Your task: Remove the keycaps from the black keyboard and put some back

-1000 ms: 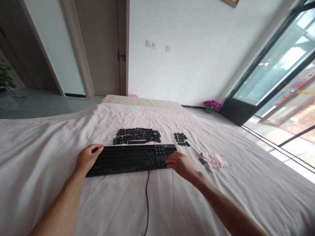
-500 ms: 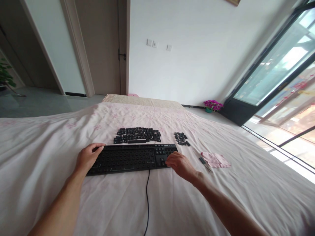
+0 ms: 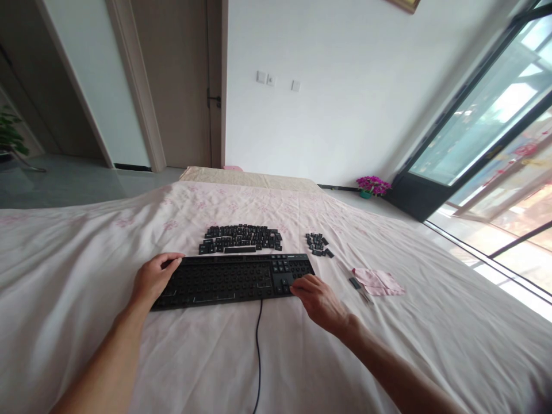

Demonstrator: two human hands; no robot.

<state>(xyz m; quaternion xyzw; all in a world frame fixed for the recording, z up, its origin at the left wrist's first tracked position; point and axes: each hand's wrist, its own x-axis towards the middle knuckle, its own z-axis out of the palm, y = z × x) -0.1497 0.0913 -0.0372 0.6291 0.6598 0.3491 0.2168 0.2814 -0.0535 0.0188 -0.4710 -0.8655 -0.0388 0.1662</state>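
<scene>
A black keyboard (image 3: pixel 224 282) lies on the bed with most of its keycaps off. Only a few caps sit in place, in the cluster left of its number pad. My left hand (image 3: pixel 157 278) grips the keyboard's left end, thumb and fingers along its far left corner. At the right end, my right hand (image 3: pixel 317 294) is closed, fingertips pressed together over the lower part of the number pad. Whatever is between those fingertips is hidden. Just beyond the keyboard, loose black keycaps (image 3: pixel 244 236) lie in rows, and a smaller group of keycaps (image 3: pixel 317 244) is to their right.
A pink cloth (image 3: pixel 379 282) lies to the right, with a small dark-handled tool (image 3: pixel 355 283) beside it. The keyboard's cable (image 3: pixel 257 351) runs toward me over the wrinkled pale bedsheet (image 3: pixel 207 368). Beyond the bed stands a pot of magenta flowers (image 3: pixel 373 185).
My right hand has moved slightly down toward the keyboard's near edge, its fingertips still at the number pad. The left hand keeps its hold on the keyboard.
</scene>
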